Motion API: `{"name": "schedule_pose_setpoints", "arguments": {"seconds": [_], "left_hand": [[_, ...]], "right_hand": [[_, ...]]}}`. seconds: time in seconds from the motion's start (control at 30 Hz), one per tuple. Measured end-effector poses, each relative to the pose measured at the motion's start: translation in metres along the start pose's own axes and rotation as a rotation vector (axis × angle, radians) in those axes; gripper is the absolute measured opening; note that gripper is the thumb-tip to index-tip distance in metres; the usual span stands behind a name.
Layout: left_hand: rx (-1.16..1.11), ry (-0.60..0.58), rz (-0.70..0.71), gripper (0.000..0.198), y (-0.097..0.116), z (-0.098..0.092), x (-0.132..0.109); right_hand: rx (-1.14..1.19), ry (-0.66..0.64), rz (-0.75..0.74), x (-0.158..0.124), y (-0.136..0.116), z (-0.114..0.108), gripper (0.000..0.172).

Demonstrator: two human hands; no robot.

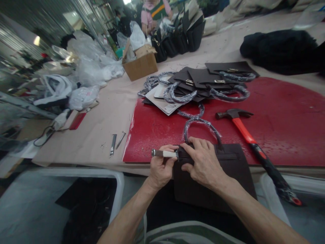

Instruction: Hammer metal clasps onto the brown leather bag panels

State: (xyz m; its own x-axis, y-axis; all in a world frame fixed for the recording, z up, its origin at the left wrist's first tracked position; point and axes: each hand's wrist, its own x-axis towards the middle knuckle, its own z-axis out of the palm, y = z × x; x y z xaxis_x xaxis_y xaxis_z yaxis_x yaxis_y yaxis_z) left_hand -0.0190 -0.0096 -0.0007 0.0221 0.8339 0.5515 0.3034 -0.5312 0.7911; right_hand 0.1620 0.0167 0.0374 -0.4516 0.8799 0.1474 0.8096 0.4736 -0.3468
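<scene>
My left hand (pixel 161 169) pinches a short punch-like tool (pixel 166 154) with a white and brown shaft and a metal end. The tool lies nearly level, its right end against the upper left corner of a dark brown bag panel (pixel 215 193). My right hand (pixel 204 161) grips the panel near its top edge, thumb and fingers curved on it. A looped handle (pixel 203 121) in clear plastic wrap rises from that edge. The panel hangs over the table's front edge. To its right lies a claw hammer (pixel 245 130) with a red and black handle.
A red mat (pixel 286 118) covers part of the table. Behind the handle lies a pile of dark bag panels (pixel 193 78). Two small metal tools (pixel 113 145) lie left. White bins (pixel 118 183) stand below the edge. A cardboard box (pixel 142 67) and a person (pixel 154 13) are farther back.
</scene>
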Motion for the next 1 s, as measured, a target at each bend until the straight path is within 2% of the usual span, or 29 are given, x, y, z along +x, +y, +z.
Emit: {"name": "schedule_pose_setpoints", "arguments": {"seconds": [0.3,0.5,0.7,0.87,1.0], "left_hand": [[0.09,-0.003,0.031,0.009,0.0023,0.0023,0.0018],[0.143,0.042,0.047,0.009,0.0089,0.0076,-0.0008],[0.174,0.084,0.106,0.014,0.0091,0.0095,-0.0049],[0.167,0.07,0.098,0.016,0.0075,0.0079,-0.0052],[0.164,0.081,0.095,0.02,0.0074,0.0091,-0.0075]], "right_hand": [[0.007,-0.005,-0.004,-0.0022,0.0017,0.0016,0.063],[0.007,0.017,-0.015,-0.0019,0.002,0.0031,0.062],[0.051,0.059,-0.008,-0.0021,0.003,0.0061,0.072],[0.063,0.058,-0.002,-0.002,0.0023,0.0049,0.057],[0.056,0.049,0.0,-0.0011,0.0018,0.0045,0.057]]}}
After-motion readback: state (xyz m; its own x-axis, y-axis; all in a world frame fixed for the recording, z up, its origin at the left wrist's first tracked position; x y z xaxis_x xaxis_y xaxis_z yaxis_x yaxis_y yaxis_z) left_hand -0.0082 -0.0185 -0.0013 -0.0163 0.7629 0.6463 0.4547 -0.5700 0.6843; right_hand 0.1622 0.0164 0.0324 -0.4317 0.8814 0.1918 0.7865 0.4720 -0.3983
